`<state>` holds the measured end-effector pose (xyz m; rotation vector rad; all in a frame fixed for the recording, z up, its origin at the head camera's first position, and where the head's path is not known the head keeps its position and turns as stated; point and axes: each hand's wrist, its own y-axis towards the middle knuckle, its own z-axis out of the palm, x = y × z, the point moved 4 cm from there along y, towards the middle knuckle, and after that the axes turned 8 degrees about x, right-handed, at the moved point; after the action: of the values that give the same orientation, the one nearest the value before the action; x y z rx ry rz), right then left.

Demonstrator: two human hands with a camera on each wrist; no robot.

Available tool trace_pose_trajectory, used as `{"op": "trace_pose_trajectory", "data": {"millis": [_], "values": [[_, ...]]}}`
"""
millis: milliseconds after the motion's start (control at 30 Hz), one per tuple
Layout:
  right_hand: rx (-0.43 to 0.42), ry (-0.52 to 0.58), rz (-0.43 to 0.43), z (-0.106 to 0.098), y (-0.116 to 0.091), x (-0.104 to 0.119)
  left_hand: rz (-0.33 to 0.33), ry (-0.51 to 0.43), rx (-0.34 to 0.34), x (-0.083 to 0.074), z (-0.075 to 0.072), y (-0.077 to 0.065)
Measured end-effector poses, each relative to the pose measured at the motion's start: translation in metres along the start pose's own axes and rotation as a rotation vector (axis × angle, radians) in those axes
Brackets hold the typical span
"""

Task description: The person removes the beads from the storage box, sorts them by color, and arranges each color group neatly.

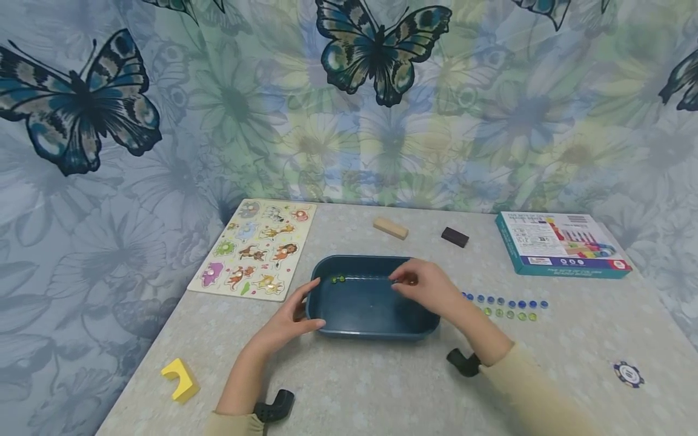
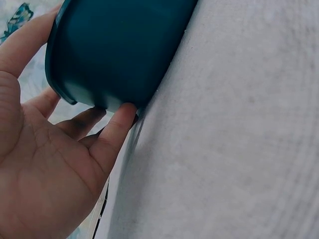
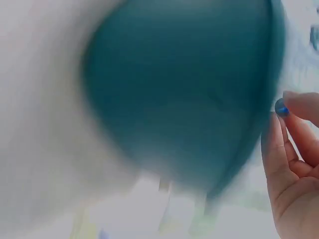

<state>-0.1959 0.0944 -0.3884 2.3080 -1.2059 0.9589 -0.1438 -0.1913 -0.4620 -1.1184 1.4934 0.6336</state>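
Observation:
A dark blue tray (image 1: 376, 330) stands on the table, with a few small green marbles (image 1: 339, 280) near its far left corner. My left hand (image 1: 287, 317) grips the tray's left end, thumb at the near corner and fingers along the side; the left wrist view shows the fingertips against the outer wall (image 2: 122, 55). Over the tray's right side, my right hand (image 1: 428, 287) pinches a blue glass marble (image 3: 281, 107) between thumb and finger. Right of the tray lie a row of blue marbles (image 1: 511, 304) and a row of green marbles (image 1: 510, 314), their left ends partly hidden by my right arm.
An animal puzzle board (image 1: 253, 251) lies at the left back. Behind the tray are a light wooden block (image 1: 390, 228) and a dark block (image 1: 455, 237). A boxed set (image 1: 561, 245) sits back right, a poker chip (image 1: 629, 374) front right, a yellow arch block (image 1: 181, 380) front left.

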Motion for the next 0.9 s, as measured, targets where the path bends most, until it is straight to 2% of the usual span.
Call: {"op": "trace_pose_trajectory", "data": {"millis": [167, 333, 500, 633, 733, 900], "values": [[-0.088, -0.037, 0.144, -0.051, -0.046, -0.047, -0.010, 0.007, -0.007, 0.001, 0.000, 0.001], [-0.084, -0.108, 0.312, -0.086, -0.090, -0.092, -0.024, 0.013, -0.021, 0.000, 0.000, 0.001], [-0.037, -0.163, 0.416, -0.102, -0.123, -0.136, -0.044, 0.018, -0.034, 0.002, 0.000, -0.001], [-0.029, -0.200, 0.458, -0.116, -0.143, -0.164, -0.049, 0.025, -0.042, 0.002, 0.000, -0.002], [-0.015, -0.217, 0.499, -0.125, -0.155, -0.180, -0.039, 0.029, -0.036, 0.000, 0.000, -0.002], [0.084, -0.180, 0.616, -0.128, -0.164, -0.201, -0.021, 0.028, -0.018, -0.001, 0.001, 0.000]]}}
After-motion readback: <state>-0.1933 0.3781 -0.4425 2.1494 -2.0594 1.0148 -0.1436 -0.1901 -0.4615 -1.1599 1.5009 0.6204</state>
